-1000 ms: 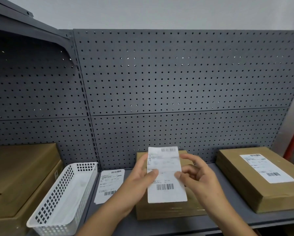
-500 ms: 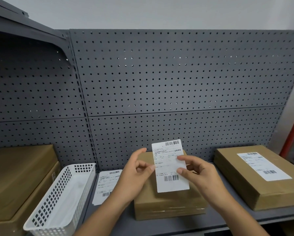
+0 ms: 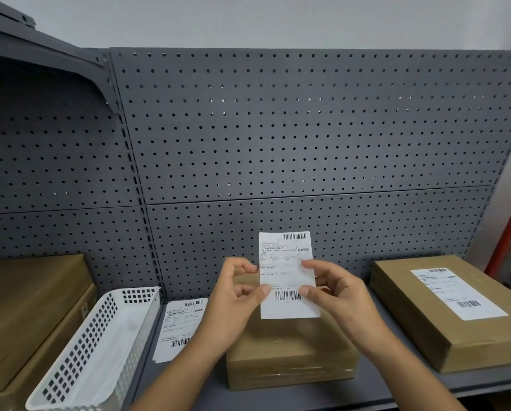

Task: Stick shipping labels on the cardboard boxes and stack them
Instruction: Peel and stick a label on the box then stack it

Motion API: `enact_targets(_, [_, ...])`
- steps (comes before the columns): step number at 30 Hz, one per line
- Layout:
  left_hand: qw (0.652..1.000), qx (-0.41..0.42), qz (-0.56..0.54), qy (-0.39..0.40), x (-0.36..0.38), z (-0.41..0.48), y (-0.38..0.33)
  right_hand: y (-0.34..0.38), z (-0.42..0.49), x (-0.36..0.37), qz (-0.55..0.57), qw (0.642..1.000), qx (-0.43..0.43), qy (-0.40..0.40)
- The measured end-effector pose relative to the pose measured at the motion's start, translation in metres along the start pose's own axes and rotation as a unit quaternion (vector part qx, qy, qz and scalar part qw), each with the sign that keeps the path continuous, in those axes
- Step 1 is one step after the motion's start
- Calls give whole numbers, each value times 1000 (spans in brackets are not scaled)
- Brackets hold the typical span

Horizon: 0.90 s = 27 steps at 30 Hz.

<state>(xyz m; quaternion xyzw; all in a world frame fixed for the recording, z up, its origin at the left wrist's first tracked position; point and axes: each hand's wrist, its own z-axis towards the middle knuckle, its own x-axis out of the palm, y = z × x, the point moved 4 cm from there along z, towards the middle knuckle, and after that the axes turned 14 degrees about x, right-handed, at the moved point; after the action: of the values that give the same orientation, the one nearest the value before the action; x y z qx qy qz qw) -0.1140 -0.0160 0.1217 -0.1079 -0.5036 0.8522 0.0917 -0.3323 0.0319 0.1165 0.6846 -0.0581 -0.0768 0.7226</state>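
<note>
Two hands held one shipping label (image 3: 288,277) upright in the air, just above the plain cardboard box (image 3: 289,351) at the middle of the shelf (image 3: 396,384). The left hand (image 3: 233,295) pinched the label's left edge between thumb and fingertips, and the right hand (image 3: 337,292) pinched its right edge the same way, so neither hand was free. The printed face with its barcodes was turned toward the camera. Whether the backing paper was off could not be told from this view.

The box below showed no label on the part of its top that was visible, while the labelled box (image 3: 444,330) stood well apart at the right end of the shelf. A spare label (image 3: 180,327) lay flat on the shelf between the white basket (image 3: 79,351) and the plain box. More cardboard boxes (image 3: 26,307) sat stacked at the far left.

By my judgement the step in hand was readying the label for the middle box, with sticking not yet done. The next move would call for laying the label flat, sticky side down, squaring it with the box's edges, and lowering one edge first. Then the fingers would have to smooth it across so no crease or bubble formed. After that the box could be stacked, probably on the labelled one.
</note>
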Motion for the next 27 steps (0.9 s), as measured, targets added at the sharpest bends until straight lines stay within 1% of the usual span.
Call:
enact_targets(4, [999, -19, 29, 35, 2, 5, 11, -12, 11, 3, -49, 999, 2, 15])
enact_targets(8, [997, -32, 71, 27, 1, 11, 24, -20, 16, 2, -114, 993, -2, -15])
enact_targets(12, [996, -50, 62, 32, -2, 12, 33, -29, 21, -1, -116, 993, 17, -12])
enact_targets(16, [996, -62, 56, 44, 1, 10, 43, -37, 27, -3, -141, 990, 21, -5])
enact_targets(24, [992, -88, 71, 55, 3, 10, 56, -51, 33, -4, -170, 984, 46, 6])
enact_targets(27, [990, -93, 82, 62, 3, 8, 58, -53, 36, -6, -180, 982, 50, -1])
